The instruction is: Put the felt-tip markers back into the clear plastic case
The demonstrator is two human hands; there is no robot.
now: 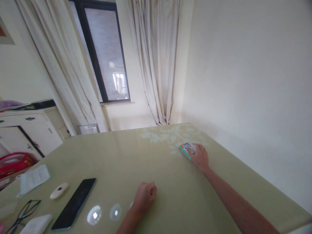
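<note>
On the far right part of the green table, my right hand [200, 156] has its fingers over the right side of a small flat box [186, 148]. The box has a bright multicoloured printed top and a green edge, and it lies on the tabletop; my fingers hide part of it. My left hand [145, 196] is closed in a fist above the near middle of the table, apart from the box. Nothing shows sticking out of that fist.
At the left of the glossy table [117, 162] lie a black phone [75, 203], a white oval object [59, 190], a face mask [35, 178], glasses [28, 209] and a white case [36, 224]. A red basket [17, 164] stands beyond. A wall [255, 97] borders the right side.
</note>
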